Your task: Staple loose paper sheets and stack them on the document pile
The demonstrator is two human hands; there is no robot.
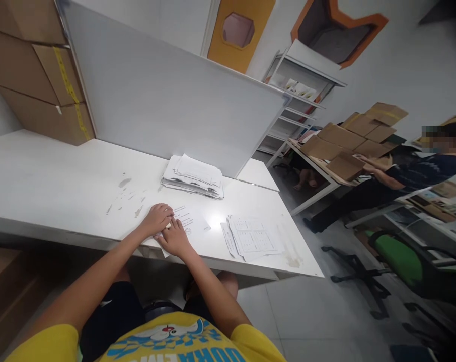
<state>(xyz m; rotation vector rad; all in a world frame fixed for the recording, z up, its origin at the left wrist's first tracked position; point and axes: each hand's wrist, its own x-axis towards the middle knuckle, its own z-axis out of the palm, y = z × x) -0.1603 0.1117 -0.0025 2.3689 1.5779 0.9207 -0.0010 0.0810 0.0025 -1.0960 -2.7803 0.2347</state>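
Note:
Both hands meet over a printed sheet of paper (192, 221) near the front edge of the white table. My left hand (157, 220) comes in from the left, its fingers bent and pressed together beside the fingers of my right hand. A small whitish object (168, 225) shows between the two hands; its kind is too small to make out. My right hand (174, 239) rests on the near part of the sheet, thumb apart and fingers stretched forward. Part of the paper is hidden under the hands, and a corner hangs over the table edge.
Behind the sheet stands a thick paper stack (194, 176), and printed sheets (254, 236) lie to the right. A white partition (167, 95) rises at the back. Cardboard boxes (35, 75) fill the left. Another person (409, 173) handles boxes at a far table; a green chair (397, 256) stands right.

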